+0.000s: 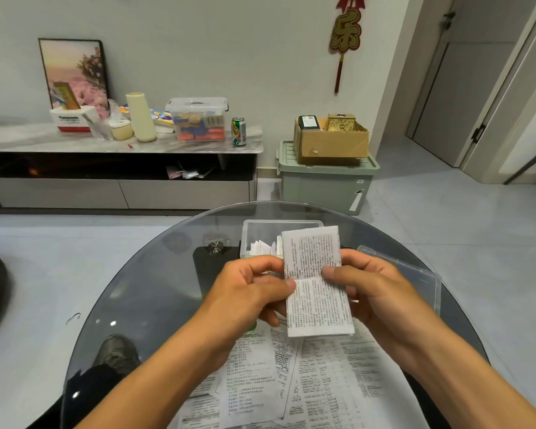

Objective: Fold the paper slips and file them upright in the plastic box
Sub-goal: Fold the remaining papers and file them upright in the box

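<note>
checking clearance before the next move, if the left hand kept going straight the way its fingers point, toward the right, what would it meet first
The printed paper slip, which the left hand already pinches at its near edge. Just beyond it lies the right hand, gripping the slip's other side. Depth is hard to judge from this single view.

"Panasonic" printed on the white box (73, 119) on the sideboard. Gold character "乐" on the red wall hanging (345, 30). The paper slip (317, 283) I'm pinching and the sheets (291, 376) under it carry dense small print, too fine to read.
</note>
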A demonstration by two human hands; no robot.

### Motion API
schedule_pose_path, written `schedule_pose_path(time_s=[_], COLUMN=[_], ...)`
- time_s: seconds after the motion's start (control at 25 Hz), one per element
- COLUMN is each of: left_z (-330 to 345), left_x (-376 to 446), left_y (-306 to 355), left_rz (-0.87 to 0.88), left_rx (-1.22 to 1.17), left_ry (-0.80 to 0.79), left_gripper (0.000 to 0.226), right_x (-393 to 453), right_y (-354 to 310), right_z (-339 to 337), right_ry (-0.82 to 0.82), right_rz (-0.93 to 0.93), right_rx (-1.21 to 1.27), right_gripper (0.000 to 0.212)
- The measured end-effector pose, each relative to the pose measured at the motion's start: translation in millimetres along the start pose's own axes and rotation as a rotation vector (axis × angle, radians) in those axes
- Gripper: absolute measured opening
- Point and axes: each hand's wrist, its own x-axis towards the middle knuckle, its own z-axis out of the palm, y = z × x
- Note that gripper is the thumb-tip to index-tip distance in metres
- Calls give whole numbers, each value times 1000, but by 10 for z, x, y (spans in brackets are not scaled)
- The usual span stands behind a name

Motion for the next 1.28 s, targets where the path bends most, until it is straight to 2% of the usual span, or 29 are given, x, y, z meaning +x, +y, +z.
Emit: schedule_pose_path(time_s=[0.12, 0.2, 0.28, 0.36, 0.44, 0.52, 0.6, 0.72, 0.84, 0.96, 1.08, 1.16, 1.2, 1.28], left_z=[19, 6, -3, 2, 8, 26, 61, 133, 147, 145, 181, 149, 88, -136], left_x=[9, 24, 42, 49, 65, 67, 64, 47, 29, 60, 77, 106, 181, 461], left_y=[-12, -13, -22, -31, -68, -83, -132, -160, -181, -227, -239, -136, -108, -100], left_rz=[9, 7, 11, 24, 31, 30, 53, 63, 60, 103, 67, 131, 213, 422], left_rx=[-54, -125, -181, -143, -149, -256, -246, -134, -217, -201, -271, -179, -33, 525], left_ry=[73, 103, 80, 90, 106, 91, 119, 127, 19, 100, 115, 140, 190, 355], left_gripper=[18, 30, 29, 17, 16, 22, 24, 12, 26, 17, 14, 17, 18, 15], right_x=[18, 26, 31, 45, 55, 63, 71, 61, 57, 62, 60, 69, 92, 177], right_y=[27, 36, 47, 67, 69, 97, 134, 184, 200, 226, 228, 189, 168, 153], right_z=[22, 25, 1, -11, -10, -3, 25, 78, 101, 86, 73, 41, 4, -111], right_ry=[-4, 18, 39, 25, -25, -51, -53, -29, 6, 68, 30, 69, 137, 303], right_rz=[21, 9, -7, 5, 19, 5, -24, -75, -117, -118, -97, -123, -131, -139], right_rx=[31, 69, 43, 66, 116, 146, 164, 127, 80, -21, -88, -94, -88, -64], right_gripper=[24, 38, 42, 32, 17, 28, 35, 28, 26, 31, 16, 8, 8, 8])
